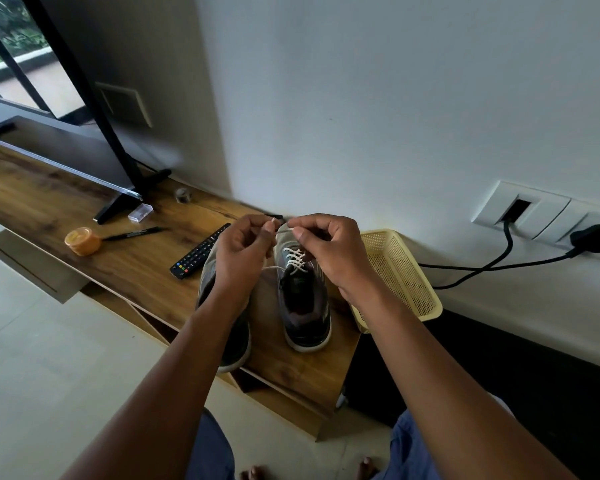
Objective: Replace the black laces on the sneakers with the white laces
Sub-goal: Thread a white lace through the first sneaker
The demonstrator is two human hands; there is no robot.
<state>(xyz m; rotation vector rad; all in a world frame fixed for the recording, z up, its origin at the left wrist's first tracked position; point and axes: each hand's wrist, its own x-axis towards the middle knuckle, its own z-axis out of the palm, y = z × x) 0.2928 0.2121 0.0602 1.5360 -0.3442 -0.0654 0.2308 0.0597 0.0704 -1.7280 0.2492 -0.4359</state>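
Head view: both hands pinch white lace ends

Head view: the left hand (245, 252) and right hand (329, 254) each pinch an end of the white lace (295, 259) above the right sneaker (303, 306). Its lower eyelets are laced. The left sneaker (229, 327) stands beside it on the worktop (129, 258), between a remote (199, 251) and a basket (402, 271).

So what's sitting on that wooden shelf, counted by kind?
Sneakers: 2
Remote control: 1
Black marker: 1
Orange tub: 1
Yellow basket: 1
Small clear box: 1
Total: 7
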